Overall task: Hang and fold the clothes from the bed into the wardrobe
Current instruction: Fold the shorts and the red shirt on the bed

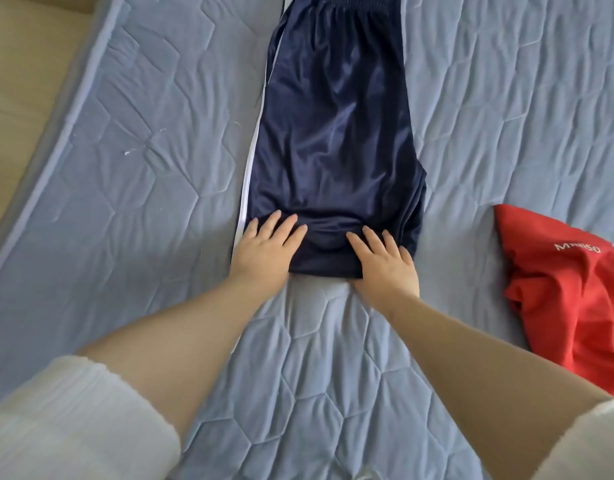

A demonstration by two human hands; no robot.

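The left hand [265, 245] and the right hand [385, 263] are side by side, a little apart, on the near edge of the navy shorts [336, 133]. The fingers of both hands lie flat on top of the cloth. Both thumbs are hidden and may be tucked under the edge. I cannot tell if the hands pinch the cloth or only press on it. The cloth bunches up a bit between them.

The shorts lie long and flat on the blue quilted bed [125, 150]. They look folded in half, one leg on top of the other. A white stripe [251, 157] runs down their left side. The stretchy waistband [343, 8] is at the far end.

I think this is the folding step, and it is only partly done. The next move would be to lift the near edge with both hands and bring it up to the waistband. The cloth looks shiny and slippery, so both corners should go up together, or the fold may slide crooked.

A crumpled red top [568, 299] with white letters waits on the bed to the right, well apart from the shorts. No wardrobe is in view.
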